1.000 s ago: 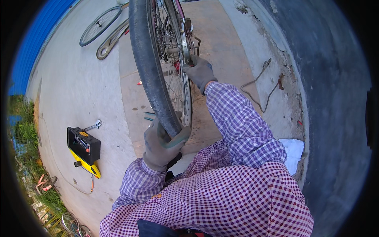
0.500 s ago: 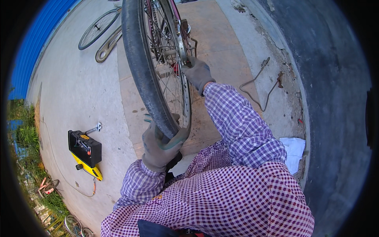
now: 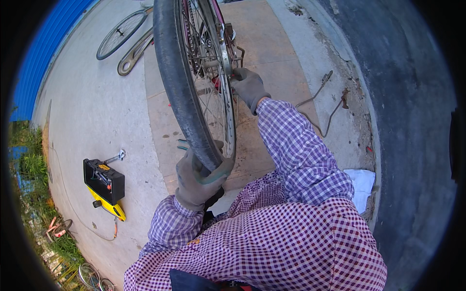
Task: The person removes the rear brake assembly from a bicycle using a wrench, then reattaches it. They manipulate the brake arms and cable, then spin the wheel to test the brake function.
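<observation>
A bicycle wheel stands upright before me, its black tyre [image 3: 172, 68] bulging to the left of the silver rim [image 3: 229, 131], with spokes, chain and hub [image 3: 208, 64] behind. My left hand [image 3: 199, 177], in a grey glove, wraps round the tyre's near end. My gloved right hand [image 3: 248, 88] has curled fingers at the metal fittings right of the hub; what exactly they hold is hidden. A small red part [image 3: 217, 83] shows beside them, and teal handles [image 3: 182, 144] peek from behind the tyre near my left hand.
Left lie a black-and-yellow toolbox [image 3: 104, 182] and a wrench [image 3: 114, 157]. A loose wheel [image 3: 121, 31] and a metal part [image 3: 127, 63] lie farther back. On the right are a bent metal rod [image 3: 328, 116], white paper [image 3: 361, 189] and a dark strip [image 3: 407, 145] along the edge.
My right hand and forearm have shifted slightly right since the earlier frames. The tyre leaned a little farther left half a second ago. My left hand keeps its hold on it.
</observation>
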Demonstrator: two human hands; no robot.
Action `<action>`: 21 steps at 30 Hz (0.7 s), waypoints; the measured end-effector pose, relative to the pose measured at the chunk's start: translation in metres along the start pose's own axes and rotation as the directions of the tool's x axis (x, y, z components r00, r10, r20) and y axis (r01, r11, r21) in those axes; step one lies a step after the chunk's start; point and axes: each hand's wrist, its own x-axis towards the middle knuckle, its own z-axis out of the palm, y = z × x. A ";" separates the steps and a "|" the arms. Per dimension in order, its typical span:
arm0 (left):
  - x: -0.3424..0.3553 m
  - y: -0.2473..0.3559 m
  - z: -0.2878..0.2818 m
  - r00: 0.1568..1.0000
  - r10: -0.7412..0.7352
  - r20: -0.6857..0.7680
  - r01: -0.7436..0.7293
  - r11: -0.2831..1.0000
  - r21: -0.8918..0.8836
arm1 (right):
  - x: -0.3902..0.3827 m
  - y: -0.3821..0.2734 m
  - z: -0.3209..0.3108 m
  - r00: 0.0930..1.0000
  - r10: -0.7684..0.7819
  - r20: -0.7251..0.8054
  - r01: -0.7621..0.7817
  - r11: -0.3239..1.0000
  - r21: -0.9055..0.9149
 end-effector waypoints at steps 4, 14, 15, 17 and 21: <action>0.000 -0.001 -0.001 0.999 0.053 -0.008 -0.053 0.999 0.002 | 0.006 0.002 0.006 1.000 -0.020 0.000 0.020 0.999 -0.031; -0.001 -0.002 0.001 0.996 0.083 -0.020 -0.083 0.997 -0.004 | 0.009 -0.001 0.005 0.999 -0.028 -0.021 0.026 0.996 -0.089; 0.000 -0.003 0.001 0.992 0.126 -0.018 -0.125 0.992 0.006 | 0.009 -0.003 0.005 0.999 -0.041 -0.029 0.037 0.991 -0.127; 0.001 -0.004 0.001 0.987 0.160 -0.021 -0.160 0.987 0.011 | 0.008 -0.006 0.005 0.998 -0.043 -0.034 0.038 0.992 -0.120; -0.001 -0.006 0.002 0.980 0.196 -0.025 -0.196 0.980 0.025 | 0.004 -0.008 0.004 1.000 -0.019 0.018 0.021 0.997 -0.078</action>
